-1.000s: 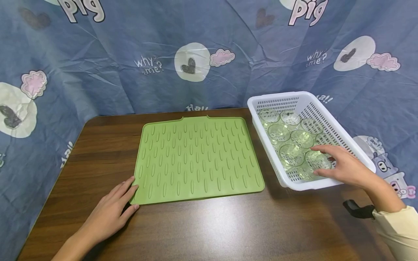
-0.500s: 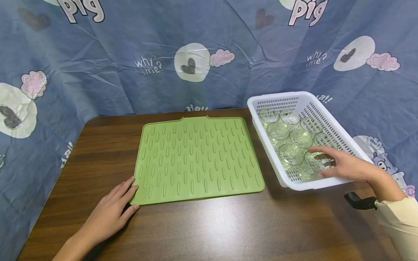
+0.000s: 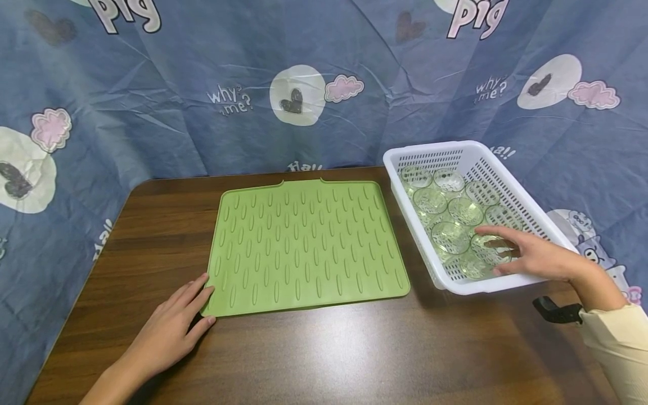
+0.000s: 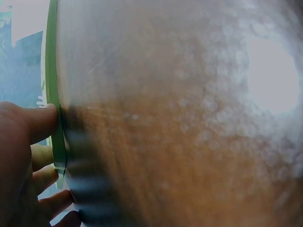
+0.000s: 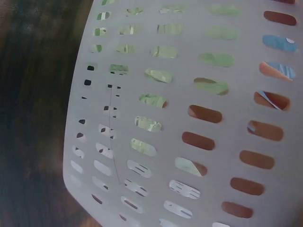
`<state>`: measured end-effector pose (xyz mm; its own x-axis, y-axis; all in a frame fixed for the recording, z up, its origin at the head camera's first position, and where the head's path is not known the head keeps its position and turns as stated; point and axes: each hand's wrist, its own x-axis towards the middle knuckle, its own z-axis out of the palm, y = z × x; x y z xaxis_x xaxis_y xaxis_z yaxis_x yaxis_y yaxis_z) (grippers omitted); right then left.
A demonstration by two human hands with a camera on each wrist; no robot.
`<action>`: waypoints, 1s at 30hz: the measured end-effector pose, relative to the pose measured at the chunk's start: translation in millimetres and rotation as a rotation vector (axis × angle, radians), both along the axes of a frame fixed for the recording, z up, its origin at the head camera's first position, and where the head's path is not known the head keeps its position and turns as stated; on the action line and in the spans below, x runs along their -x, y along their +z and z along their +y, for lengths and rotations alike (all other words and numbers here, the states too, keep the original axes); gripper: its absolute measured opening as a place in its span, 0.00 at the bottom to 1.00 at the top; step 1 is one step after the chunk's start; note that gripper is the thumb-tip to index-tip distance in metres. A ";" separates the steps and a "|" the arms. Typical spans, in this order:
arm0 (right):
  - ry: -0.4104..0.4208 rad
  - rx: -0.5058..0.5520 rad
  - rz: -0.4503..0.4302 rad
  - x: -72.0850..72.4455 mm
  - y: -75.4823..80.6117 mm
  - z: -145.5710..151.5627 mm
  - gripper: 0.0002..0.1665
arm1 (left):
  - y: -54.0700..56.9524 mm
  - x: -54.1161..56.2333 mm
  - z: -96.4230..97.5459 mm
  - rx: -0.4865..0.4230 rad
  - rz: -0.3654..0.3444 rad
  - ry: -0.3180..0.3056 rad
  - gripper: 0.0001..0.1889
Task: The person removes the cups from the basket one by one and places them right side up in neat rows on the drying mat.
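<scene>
In the head view, my left hand (image 3: 169,332) rests on the table at the near left corner of a green ridged drying mat (image 3: 309,247), fingers extended along its edge. The left wrist view shows the thumb touching the mat's rim (image 4: 53,75). My right hand (image 3: 539,256) reaches into a white slotted plastic basket (image 3: 450,287). Its fingers and thumb curve round a clear drinking glass (image 3: 490,249) at the basket's near right. Through the basket wall (image 5: 165,109) in the right wrist view, patches of the hand and green-tinted glass show.
Several more clear glasses (image 3: 450,237) stand packed in rows in the basket. The brown wooden table (image 3: 324,360) runs in front of mat and basket. A blue printed cloth (image 3: 304,140) hangs behind. A black strap (image 3: 557,310) sticks out by my right wrist.
My right hand has shifted slightly right and closed in round the near right glass, then stayed there. My left hand, the mat and the basket have not moved.
</scene>
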<state>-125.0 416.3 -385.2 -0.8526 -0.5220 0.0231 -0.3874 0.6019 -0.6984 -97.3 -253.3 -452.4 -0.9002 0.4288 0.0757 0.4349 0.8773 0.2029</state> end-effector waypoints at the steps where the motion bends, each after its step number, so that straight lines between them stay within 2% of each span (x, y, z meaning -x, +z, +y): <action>1: -0.010 -0.005 0.008 -0.4 -0.1 -0.3 0.46 | -0.2 0.1 -0.1 -0.005 0.008 -0.003 0.33; 8: -0.046 -0.013 0.032 -1.6 -0.8 -2.8 0.45 | -1.3 0.0 -0.8 -0.018 0.052 -0.019 0.33; 17: -0.085 -0.035 -0.003 -2.3 -0.6 -4.7 0.48 | -0.7 -0.7 -0.1 -0.001 0.029 -0.013 0.33; 24: -0.142 -0.094 0.041 -2.7 1.0 -6.7 0.47 | -0.4 -1.1 -0.5 -0.003 0.020 -0.007 0.33; 30: -0.163 0.011 0.039 -5.3 0.8 -6.9 0.45 | -1.2 -0.3 -0.4 -0.014 0.041 -0.017 0.32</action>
